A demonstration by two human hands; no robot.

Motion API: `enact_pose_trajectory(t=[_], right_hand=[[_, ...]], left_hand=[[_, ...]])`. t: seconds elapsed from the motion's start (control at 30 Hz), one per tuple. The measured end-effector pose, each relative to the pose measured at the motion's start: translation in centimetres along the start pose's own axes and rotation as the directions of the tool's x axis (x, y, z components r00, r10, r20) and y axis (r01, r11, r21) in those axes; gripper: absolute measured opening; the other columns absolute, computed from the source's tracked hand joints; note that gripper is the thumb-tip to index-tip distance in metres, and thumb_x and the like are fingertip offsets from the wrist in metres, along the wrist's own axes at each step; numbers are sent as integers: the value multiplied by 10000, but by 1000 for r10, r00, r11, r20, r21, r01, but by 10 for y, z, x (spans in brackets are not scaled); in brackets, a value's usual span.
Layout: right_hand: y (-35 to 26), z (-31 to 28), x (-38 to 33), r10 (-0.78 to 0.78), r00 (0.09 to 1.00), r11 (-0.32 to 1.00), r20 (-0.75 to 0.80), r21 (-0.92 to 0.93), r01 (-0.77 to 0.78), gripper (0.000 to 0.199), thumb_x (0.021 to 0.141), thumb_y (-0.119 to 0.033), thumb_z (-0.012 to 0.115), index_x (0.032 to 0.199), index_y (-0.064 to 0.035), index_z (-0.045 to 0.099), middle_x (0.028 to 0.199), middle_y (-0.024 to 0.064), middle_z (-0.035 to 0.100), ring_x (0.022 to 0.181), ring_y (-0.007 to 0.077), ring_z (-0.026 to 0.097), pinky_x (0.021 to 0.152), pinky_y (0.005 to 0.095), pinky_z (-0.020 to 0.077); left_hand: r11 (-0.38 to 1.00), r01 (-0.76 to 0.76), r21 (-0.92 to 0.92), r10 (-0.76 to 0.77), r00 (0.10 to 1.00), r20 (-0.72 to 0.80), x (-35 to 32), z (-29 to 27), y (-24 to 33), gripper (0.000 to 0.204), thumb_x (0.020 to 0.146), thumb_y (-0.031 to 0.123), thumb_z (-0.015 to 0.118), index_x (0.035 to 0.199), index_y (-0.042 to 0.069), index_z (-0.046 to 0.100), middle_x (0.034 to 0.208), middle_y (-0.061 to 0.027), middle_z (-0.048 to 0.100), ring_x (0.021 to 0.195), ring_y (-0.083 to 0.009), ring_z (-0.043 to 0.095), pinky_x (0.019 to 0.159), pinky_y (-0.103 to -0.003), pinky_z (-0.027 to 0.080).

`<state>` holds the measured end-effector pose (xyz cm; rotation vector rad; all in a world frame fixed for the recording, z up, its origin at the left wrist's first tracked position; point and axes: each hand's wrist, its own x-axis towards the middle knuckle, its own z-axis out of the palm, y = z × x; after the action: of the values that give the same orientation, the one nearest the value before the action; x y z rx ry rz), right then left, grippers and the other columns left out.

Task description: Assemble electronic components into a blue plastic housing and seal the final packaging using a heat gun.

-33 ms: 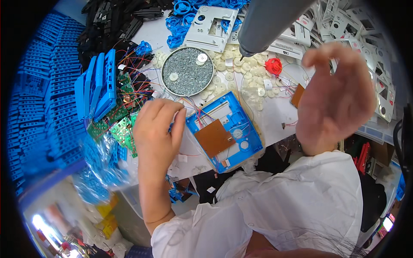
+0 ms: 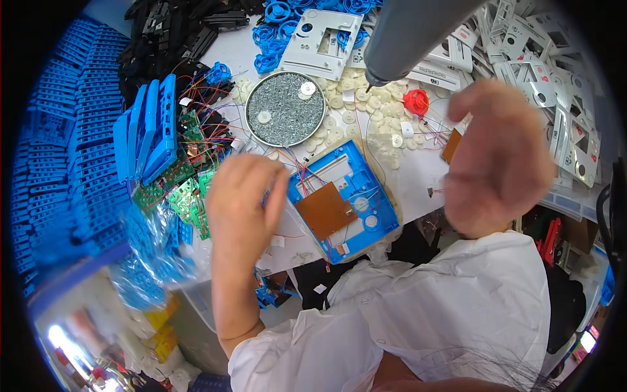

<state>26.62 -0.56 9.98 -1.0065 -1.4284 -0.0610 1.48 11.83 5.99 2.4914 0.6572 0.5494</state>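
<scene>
A blue plastic housing lies open side up before me. It holds a brown circuit board, thin wires and pale inner parts. At the housing's left edge, beside the wires, is my left hand. Its fingers are curled and the thumb tip comes close to the index finger; whatever may be between them is hidden. Raised to the right of the housing, my right hand is blurred, with fingers bent and apart and nothing visible in it. A grey electric screwdriver hangs point down beyond the housing.
A round tray of small screws stands behind the housing, beside scattered cream discs and a red round part. Green circuit boards and stacked blue housings are at left. White panels are heaped at right.
My right hand has moved a little left and down. My left hand has shifted slightly to the right. The blue housing stays in place.
</scene>
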Motion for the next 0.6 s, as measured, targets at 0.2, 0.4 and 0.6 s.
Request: enact_pose_trajectory(t=[0.2,0.4,0.6], right_hand=[[17,12,-70,198,820,979,536,-151,-138,359,747,-86,797,1090,-93,690,1070,53,660,875,284,644,724,369,541],[-1,22,-97,421,556,907,717,-314,-282,474,791,-153,798,1221,-78,612,1170,95,650,893,287,706,686,390,579],[-6,32,-98,551,369,829,749,-436,-351,531,828,-173,786,1279,-65,526,1157,121,649,868,306,713,688,394,575]], left_hand=[[993,-107,-43,114,974,197,-41,32,11,279,724,107,823,975,86,703,1094,-98,683,1016,-310,636,917,-463,468],[997,-63,43,50,966,253,-64,42,14,365,760,162,808,1097,112,678,1255,-87,625,1216,-296,565,1081,-549,352],[996,-67,52,57,982,183,-73,51,13,413,719,129,835,1097,112,670,1283,-107,619,1212,-319,579,1081,-563,357]])
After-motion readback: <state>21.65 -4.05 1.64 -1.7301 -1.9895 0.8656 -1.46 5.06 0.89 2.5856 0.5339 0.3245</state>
